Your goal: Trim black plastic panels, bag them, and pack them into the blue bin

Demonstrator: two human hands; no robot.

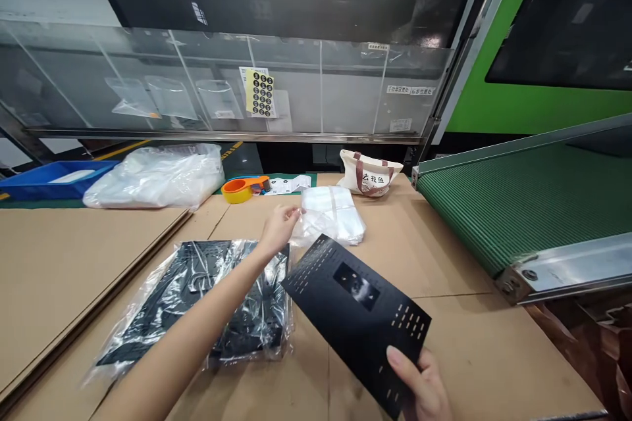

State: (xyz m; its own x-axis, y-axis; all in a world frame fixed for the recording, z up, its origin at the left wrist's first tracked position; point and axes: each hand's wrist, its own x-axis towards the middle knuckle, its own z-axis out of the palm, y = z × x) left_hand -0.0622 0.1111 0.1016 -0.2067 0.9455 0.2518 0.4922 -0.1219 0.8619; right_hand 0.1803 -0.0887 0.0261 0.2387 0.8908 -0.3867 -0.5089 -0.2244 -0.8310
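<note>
My right hand (pixel 424 385) grips a flat black panel (pixel 340 342) by its near right corner, thumb on top. Rows of small slots and a rectangular cut-out show in the panel, which is tilted above the table. Farther out, my left hand (pixel 280 230) pinches the edge of a clear plastic bag (pixel 311 227) at the left side of a stack of clear bags (pixel 333 207). Under my left forearm lies a black part wrapped in clear plastic (pixel 237 316), partly hidden by the arm.
A green conveyor belt (pixel 533 191) rises on the right. Along the back stand a cloth bag (pixel 370 174), an orange tape dispenser (pixel 237 191), a large plastic bundle (pixel 158 174) and a blue tray (pixel 29 184). Cardboard sheets (pixel 74 263) are raised at left.
</note>
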